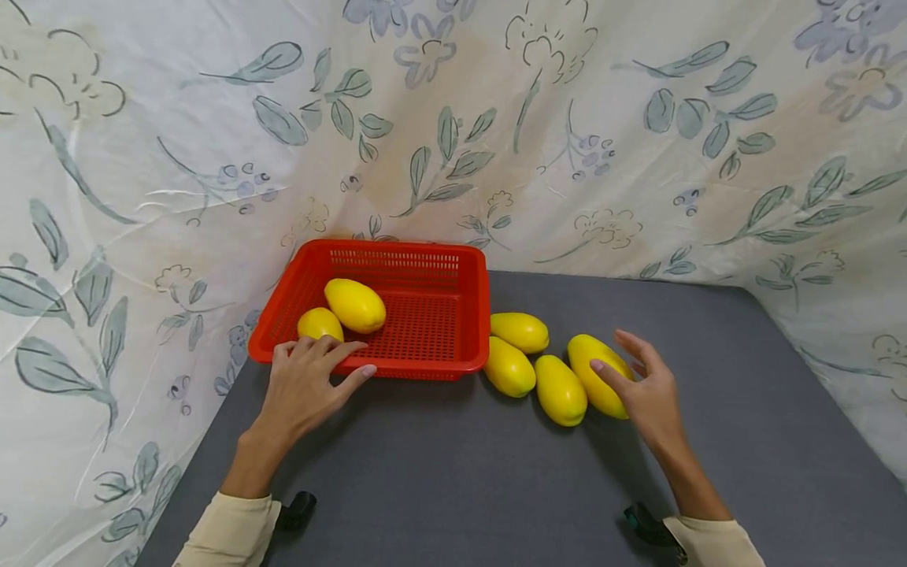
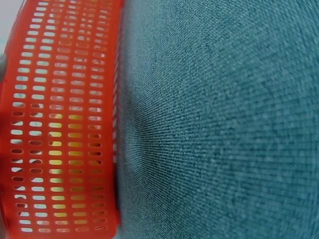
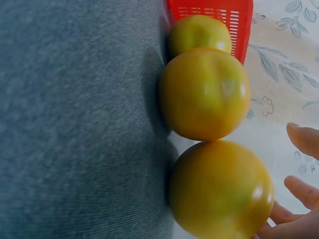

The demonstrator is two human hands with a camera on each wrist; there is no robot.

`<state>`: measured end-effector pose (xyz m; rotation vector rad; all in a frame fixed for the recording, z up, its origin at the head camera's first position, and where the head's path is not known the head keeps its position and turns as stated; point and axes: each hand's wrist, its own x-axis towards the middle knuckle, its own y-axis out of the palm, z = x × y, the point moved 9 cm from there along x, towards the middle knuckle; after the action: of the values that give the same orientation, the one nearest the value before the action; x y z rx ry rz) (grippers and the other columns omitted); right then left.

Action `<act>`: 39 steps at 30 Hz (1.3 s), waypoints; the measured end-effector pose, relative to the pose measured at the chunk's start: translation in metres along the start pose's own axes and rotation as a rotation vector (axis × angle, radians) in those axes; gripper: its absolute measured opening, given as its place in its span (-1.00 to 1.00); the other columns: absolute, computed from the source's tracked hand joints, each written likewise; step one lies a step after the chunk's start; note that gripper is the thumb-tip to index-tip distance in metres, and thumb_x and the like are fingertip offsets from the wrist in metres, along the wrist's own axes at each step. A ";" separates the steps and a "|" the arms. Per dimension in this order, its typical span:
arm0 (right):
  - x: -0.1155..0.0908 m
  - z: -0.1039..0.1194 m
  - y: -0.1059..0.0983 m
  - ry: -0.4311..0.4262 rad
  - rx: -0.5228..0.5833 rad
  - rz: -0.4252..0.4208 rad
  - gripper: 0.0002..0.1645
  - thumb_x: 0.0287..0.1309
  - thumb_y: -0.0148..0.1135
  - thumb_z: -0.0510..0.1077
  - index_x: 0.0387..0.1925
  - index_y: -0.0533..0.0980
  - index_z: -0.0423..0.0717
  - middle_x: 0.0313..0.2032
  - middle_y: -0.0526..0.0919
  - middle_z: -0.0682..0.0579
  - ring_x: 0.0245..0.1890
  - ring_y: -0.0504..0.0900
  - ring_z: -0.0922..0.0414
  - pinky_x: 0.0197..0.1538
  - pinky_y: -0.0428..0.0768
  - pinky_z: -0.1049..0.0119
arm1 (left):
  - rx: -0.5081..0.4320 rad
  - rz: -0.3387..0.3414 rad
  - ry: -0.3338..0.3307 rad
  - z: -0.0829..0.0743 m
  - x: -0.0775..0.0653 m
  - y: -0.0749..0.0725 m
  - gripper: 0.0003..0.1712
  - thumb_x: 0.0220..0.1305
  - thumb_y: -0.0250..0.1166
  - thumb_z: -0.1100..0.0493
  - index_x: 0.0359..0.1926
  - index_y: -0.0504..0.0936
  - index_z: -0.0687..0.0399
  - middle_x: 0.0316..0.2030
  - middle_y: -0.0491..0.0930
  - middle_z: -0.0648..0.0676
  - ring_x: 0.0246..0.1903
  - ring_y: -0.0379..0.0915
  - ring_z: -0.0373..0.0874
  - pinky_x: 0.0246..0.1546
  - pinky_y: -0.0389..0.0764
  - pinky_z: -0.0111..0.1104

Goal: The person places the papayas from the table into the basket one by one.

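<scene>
While the left hand (image 1: 305, 386) lies loose over the near edge of the red basket (image 1: 473, 315), probably steadying it, the right hand (image 1: 646, 387) hangs fingers-apart by the rightmost fruit (image 1: 601, 392).

Three yellow fruits (image 3: 205, 94) line a gray desk (image 3: 75, 124), red basket (image 3: 245, 22) at left; the right hand (image 3: 300, 225), fingers parted, is close to the rightmost fruit (image 3: 222, 191); floral cloth (image 3: 284, 94) behind.

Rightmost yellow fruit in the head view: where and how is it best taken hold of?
Probably grip the rightmost yellow fruit across its middle, thumb and fingers on opposite long flanks, coming from above and the right, where the right hand is. It lies on its side, rounded and longer than wide, and the neighbouring fruit crowds its lower left.
</scene>
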<state>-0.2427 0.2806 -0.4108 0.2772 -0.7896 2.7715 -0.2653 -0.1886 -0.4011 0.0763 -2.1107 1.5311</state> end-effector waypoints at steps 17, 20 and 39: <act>-0.002 -0.024 0.002 0.123 -0.052 0.081 0.00 0.38 0.39 0.23 0.63 0.21 -0.08 0.57 0.28 -0.24 0.53 0.25 -0.29 0.42 0.30 -0.36 | 0.000 -0.001 -0.005 0.000 0.000 0.001 -0.37 0.30 0.34 -0.35 0.24 0.74 -0.15 0.01 0.67 0.17 0.02 0.49 0.21 0.14 0.34 0.21; -0.001 -0.029 0.004 0.152 -0.088 0.106 0.04 0.37 0.38 0.27 0.64 0.19 -0.10 0.56 0.27 -0.26 0.47 0.29 -0.27 0.36 0.36 -0.28 | 0.003 -0.001 -0.006 -0.001 0.001 0.001 -0.37 0.30 0.34 -0.35 0.23 0.75 -0.15 0.01 0.67 0.17 0.01 0.49 0.20 0.13 0.34 0.21; -0.003 -0.040 0.007 0.242 -0.155 0.146 0.08 0.36 0.34 0.34 0.66 0.14 -0.02 0.56 0.25 -0.30 0.28 0.42 -0.22 0.12 0.44 -0.05 | -0.009 0.004 -0.002 -0.003 0.002 0.001 -0.38 0.31 0.34 -0.34 0.23 0.74 -0.15 0.02 0.66 0.16 0.02 0.50 0.22 0.14 0.32 0.20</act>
<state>-0.2464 0.2953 -0.4483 -0.1478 -0.9873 2.7831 -0.2660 -0.1853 -0.4003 0.0705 -2.1205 1.5249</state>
